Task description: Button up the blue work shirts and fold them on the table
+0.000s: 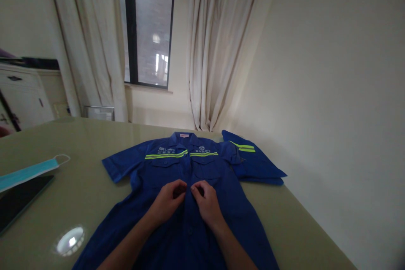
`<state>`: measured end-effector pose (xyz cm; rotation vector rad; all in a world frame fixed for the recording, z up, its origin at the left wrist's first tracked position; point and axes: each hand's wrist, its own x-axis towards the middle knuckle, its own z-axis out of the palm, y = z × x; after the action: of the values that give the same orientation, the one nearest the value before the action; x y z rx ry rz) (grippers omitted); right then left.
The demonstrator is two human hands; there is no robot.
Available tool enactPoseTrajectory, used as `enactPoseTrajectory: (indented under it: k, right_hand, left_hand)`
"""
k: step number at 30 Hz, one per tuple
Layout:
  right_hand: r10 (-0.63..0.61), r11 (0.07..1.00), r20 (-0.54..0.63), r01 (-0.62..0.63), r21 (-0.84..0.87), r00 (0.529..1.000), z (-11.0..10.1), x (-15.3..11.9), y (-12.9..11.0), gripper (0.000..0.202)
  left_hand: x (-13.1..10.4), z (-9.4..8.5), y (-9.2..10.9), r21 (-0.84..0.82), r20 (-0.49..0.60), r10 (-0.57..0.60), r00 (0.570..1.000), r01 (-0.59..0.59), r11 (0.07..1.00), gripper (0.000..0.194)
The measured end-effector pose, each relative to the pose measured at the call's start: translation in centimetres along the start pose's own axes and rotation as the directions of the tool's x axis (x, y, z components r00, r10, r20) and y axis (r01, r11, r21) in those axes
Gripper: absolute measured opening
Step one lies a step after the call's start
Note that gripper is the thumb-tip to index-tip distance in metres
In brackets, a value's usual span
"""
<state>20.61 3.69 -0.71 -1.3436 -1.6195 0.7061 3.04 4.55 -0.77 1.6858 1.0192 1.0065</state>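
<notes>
A dark blue short-sleeved work shirt (189, 236) lies spread face up, its collar at the far end, with yellow-green reflective stripes and white printing across the chest. My left hand (169, 199) is closed in a pinch at the front opening, just below the chest pockets. Across the button strip, my right hand (207, 201) pinches the other side of the same opening. The fingertips of both hands are close together but apart. Whatever small part of the cloth or button sits between them is too small to make out.
The shirt rests on a glossy greenish table (85, 147). A folded blue garment (257, 162) with a reflective stripe lies at the right, against the shirt's sleeve. To the left are a light blue face mask (30, 174) and a dark flat device (23, 200). A wall borders the right edge.
</notes>
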Motion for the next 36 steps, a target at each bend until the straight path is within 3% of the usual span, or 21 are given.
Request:
enactPoseTrajectory:
  k: [6, 9, 14, 18, 22, 28, 30, 32, 36]
  right_hand:
    - [0.017, 0.999, 0.007, -0.018, 0.048, 1.0, -0.1, 0.0, -0.2, 0.016]
    - [-0.072, 0.997, -0.037, 0.072, 0.015, 0.997, -0.1, -0.3, -0.6, 0.013]
    - [-0.176, 0.974, 0.055, 0.182, -0.135, 0.983, -0.1, -0.5, -0.8, 0.017]
    - [-0.163, 0.947, 0.058, 0.173, -0.271, 0.985, 0.0, -0.8, -1.1, 0.017]
    - [-0.178, 0.903, 0.093, 0.201, -0.38, 0.98, -0.1, -1.1, -1.7, 0.021]
    - [-0.149, 0.954, 0.024, 0.15, -0.261, 0.989, -0.4, -0.9, -1.9, 0.016]
    - [-0.085, 0.982, -0.02, 0.08, -0.173, 0.996, -0.3, -0.7, -1.5, 0.012]
    - [0.006, 0.997, -0.022, -0.008, -0.07, 1.0, -0.1, -0.5, -0.8, 0.01]
    - [0.188, 0.971, 0.075, -0.197, 0.134, 0.979, 0.2, 0.4, 0.8, 0.01]
  left_hand:
    - [-0.6, 0.9, 0.7, 0.161, -0.101, 0.052, 0.994, -0.036, 0.986, 0.019]
    - [-0.7, 0.9, 0.8, 0.262, -0.132, 0.085, 0.988, -0.048, 0.964, 0.019]
    - [-0.7, 0.7, 0.4, 0.297, -0.149, 0.104, 0.983, -0.056, 0.953, 0.02]
    - [-0.6, 0.7, 0.1, 0.19, -0.18, 0.068, 0.981, -0.033, 0.981, 0.012]
    - [-0.3, 0.5, -0.2, 0.057, -0.159, -0.004, 0.987, 0.014, 0.998, 0.022]
    - [0.4, -0.3, -1.3, -0.078, -0.086, -0.047, 0.995, 0.04, 0.996, 0.028]
    - [0.3, -0.3, -1.2, 0.004, -0.076, -0.01, 0.997, 0.01, 1.0, 0.022]
    - [-0.1, -0.1, -0.8, 0.218, -0.04, 0.078, 0.996, -0.068, 0.974, 0.014]
    - [-0.9, 0.5, 0.4, 0.592, 0.083, 0.233, 0.969, -0.236, 0.77, 0.025]
